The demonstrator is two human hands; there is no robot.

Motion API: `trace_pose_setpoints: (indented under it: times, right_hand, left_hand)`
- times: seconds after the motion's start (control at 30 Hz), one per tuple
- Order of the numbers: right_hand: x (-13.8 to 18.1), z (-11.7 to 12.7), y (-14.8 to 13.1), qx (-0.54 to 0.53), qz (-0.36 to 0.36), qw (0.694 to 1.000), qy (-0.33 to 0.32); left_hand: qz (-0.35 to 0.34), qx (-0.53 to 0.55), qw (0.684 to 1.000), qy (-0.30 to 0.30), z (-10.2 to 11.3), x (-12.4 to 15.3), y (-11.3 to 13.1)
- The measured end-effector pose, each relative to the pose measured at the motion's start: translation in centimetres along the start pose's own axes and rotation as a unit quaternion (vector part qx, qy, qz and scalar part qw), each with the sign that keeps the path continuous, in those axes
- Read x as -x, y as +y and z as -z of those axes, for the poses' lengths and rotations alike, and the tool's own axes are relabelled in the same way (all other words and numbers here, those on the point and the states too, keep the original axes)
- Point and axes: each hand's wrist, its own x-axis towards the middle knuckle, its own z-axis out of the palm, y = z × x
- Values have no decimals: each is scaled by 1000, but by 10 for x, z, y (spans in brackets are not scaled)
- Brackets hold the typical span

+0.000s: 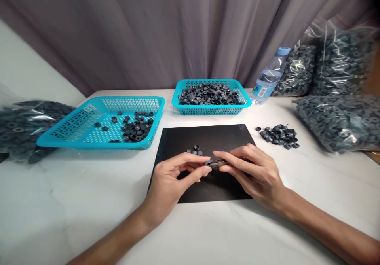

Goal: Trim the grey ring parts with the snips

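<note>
Both hands meet over a black mat (pixel 204 136) on the white table. My left hand (pixel 173 178) pinches a small dark grey ring (pixel 208 163) between thumb and fingers. My right hand (pixel 252 174) is closed on a thin metal tool (pixel 219 163) whose tip touches that ring. A few loose grey rings (pixel 195 151) lie on the mat just beyond my fingers.
A tilted teal basket (pixel 101 118) with some rings sits at left. A second teal basket (pixel 211 95), full of rings, stands behind the mat. A loose pile of rings (pixel 279 135), a water bottle (pixel 268 77) and clear bags of rings (pixel 338 87) are at right; another bag (pixel 20 124) far left.
</note>
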Motion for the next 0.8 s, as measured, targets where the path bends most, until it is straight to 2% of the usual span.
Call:
trace_pose_setpoints:
  times: [0.33,0.8]
  right_hand:
    - [-1,1,0,12,13,1000,2]
    - [-3,3,1,26,25,999,-1]
  left_hand:
    - [-14,-25,1000,3,0,1,0]
    - [30,57,998,-28,-1,-2,4]
